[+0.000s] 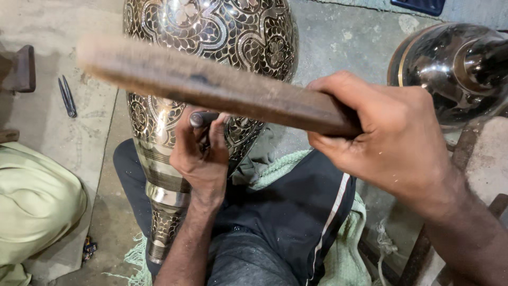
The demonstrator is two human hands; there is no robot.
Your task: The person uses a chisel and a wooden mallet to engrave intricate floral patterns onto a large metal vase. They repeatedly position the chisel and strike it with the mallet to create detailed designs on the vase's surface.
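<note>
Far left, a pale green trouser knee [32, 206] of another person edges in, with a pair of tweezers [67, 96] lying on the floor [95, 159] beside it. Next, the engraved metal vase [211, 37] lies across the person's lap, neck toward the camera. The left hand [201, 156] pinches a small chisel [203, 119] tight against the vase's patterned side. Above it, the wooden stick [211, 87] blurs across the picture, gripped firmly in the right hand [386, 137]. Far right sits a second shiny vessel [455, 69].
</note>
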